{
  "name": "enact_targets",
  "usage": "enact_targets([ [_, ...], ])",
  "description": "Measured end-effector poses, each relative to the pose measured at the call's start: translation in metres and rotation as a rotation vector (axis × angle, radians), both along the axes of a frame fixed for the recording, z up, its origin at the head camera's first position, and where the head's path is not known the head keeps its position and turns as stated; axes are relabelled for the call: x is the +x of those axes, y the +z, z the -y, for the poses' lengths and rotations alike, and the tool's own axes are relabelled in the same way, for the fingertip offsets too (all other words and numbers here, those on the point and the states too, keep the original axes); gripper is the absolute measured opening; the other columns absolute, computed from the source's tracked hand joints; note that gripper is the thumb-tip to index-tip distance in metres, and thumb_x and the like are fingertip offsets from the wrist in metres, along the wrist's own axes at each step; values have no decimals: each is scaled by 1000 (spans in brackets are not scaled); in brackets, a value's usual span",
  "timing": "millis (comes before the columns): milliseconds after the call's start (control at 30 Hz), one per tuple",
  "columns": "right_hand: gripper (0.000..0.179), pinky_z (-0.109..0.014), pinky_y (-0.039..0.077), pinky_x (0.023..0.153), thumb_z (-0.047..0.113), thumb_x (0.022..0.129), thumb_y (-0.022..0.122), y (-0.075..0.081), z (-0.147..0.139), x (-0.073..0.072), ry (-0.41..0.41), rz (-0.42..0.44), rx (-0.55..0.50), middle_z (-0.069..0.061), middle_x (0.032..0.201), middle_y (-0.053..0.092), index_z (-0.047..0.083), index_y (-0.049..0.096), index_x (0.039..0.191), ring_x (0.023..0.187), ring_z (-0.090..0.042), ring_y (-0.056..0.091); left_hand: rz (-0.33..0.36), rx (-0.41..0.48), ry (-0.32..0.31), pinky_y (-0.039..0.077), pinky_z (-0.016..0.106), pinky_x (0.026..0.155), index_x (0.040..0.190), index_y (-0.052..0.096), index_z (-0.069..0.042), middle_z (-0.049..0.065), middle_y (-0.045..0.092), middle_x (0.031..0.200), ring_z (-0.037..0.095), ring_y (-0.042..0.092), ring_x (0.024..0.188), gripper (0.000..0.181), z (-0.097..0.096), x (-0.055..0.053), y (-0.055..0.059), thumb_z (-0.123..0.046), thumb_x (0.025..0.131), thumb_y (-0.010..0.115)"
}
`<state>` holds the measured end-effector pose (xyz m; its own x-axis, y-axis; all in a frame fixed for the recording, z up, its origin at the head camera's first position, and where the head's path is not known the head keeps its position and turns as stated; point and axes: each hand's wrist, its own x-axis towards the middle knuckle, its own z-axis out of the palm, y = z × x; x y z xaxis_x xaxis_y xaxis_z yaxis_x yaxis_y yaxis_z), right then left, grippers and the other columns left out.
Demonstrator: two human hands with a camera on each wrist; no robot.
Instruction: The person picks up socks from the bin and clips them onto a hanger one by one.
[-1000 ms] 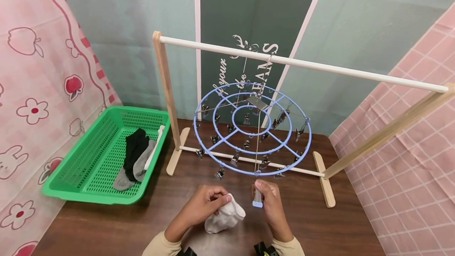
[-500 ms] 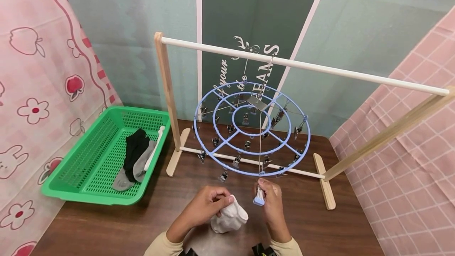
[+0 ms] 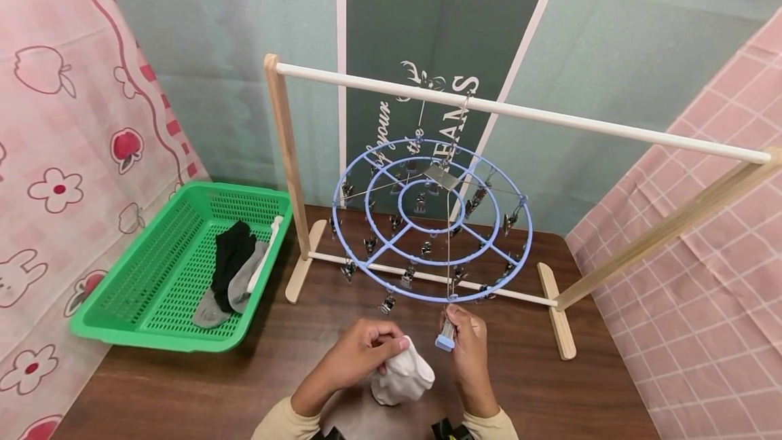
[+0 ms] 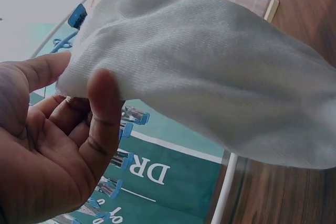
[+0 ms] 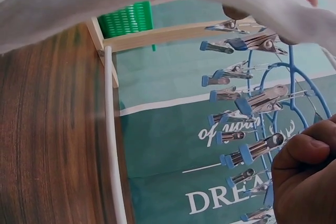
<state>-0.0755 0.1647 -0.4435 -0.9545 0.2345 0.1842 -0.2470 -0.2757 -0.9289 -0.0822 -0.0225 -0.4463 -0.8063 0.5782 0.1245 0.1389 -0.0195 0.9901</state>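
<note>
A white sock (image 3: 402,377) hangs from my left hand (image 3: 360,353), whose thumb and fingers pinch it near its opening. The left wrist view shows the sock's knit fabric (image 4: 205,72) spread out past the fingertips. Beside it, my right hand (image 3: 472,358) holds a metal clip (image 3: 445,339) with pale blue tips, at the front edge of a round blue clip hanger (image 3: 383,245). The sock is apart from that clip, just to its left. In the right wrist view the right hand (image 5: 310,177) is curled at the hanger's edge, hiding part of its clip.
The hanger hooks over the white bar (image 3: 550,116) of a wooden stand. Several other clips (image 3: 387,303) dangle round its rings. At left, a green basket (image 3: 91,326) holds a black sock (image 3: 232,257), grey socks (image 3: 243,280) and something white. Printed cloths surround the brown table.
My left hand has brought the white sock slightly right, closer to the clip. The right hand and its clip have shifted a little, and the hanger has turned slightly.
</note>
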Motion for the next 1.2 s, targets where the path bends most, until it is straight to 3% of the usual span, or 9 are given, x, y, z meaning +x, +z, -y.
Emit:
enact_targets([
  [167,41,-30,19,41,-6,92,35,0,0,0,-14,-2,6,9,53,43,15,46,57,46,0,38,-5,24,-24,51,31,46,90,69,3,13,65,73,5,53,55,20,-3,-1,1,-15,95,61],
  [333,41,-23,25,41,-6,91,38,0,0,0,-48,3,53,10,53,43,15,47,57,46,0,38,0,39,-43,51,30,46,89,68,4,14,64,71,6,53,55,20,-7,-1,5,-15,95,61],
  [733,37,-24,25,40,-5,90,42,1,2,1,-108,30,179,13,50,36,3,32,56,44,1,33,0,69,-61,50,32,44,90,67,5,17,62,68,5,53,52,21,-20,0,11,-13,96,60],
  [867,37,-29,22,40,-5,91,42,0,2,1,-102,20,210,12,50,34,0,29,57,45,1,32,3,70,-54,50,34,44,90,67,5,17,63,68,5,52,52,20,-23,0,11,-13,96,60],
  [1200,36,-32,17,41,-7,89,40,-3,2,0,-67,-23,173,7,51,29,0,27,57,46,-2,28,49,45,9,37,19,39,89,67,3,12,60,61,6,44,43,17,-32,4,13,-13,94,62],
])
